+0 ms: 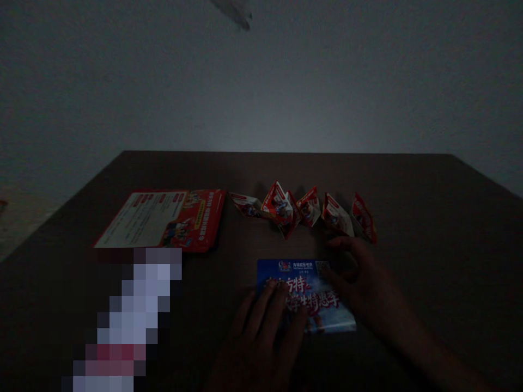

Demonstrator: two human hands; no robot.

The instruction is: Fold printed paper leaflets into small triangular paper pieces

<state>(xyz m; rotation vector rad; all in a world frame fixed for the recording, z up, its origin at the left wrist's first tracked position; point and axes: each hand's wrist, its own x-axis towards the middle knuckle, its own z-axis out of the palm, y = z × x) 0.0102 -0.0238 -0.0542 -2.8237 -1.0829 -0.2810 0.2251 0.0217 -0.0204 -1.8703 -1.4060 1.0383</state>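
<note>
A blue printed leaflet (pixel 310 318) with large white and red lettering lies flat on the table. My left hand (pixel 265 337) rests on its left part, fingers spread and pointing away from me. At the leaflet's upper right corner is my right hand (pixel 363 277), its thumb at the small printed square and its index finger bent out past the top edge. There is a gap between that thumb and finger, and nothing shows in it. Just beyond, several folded paper pieces (pixel 278 204) in red and white stand in a rough row.
On the left lies a stack of red and white printed leaflets (pixel 139 218). A blurred-out, pale long shape (pixel 139 305) covers the lower left. The dark wooden table (pixel 433 218) meets a grey wall (pixel 261 81) at the back. Light is dim.
</note>
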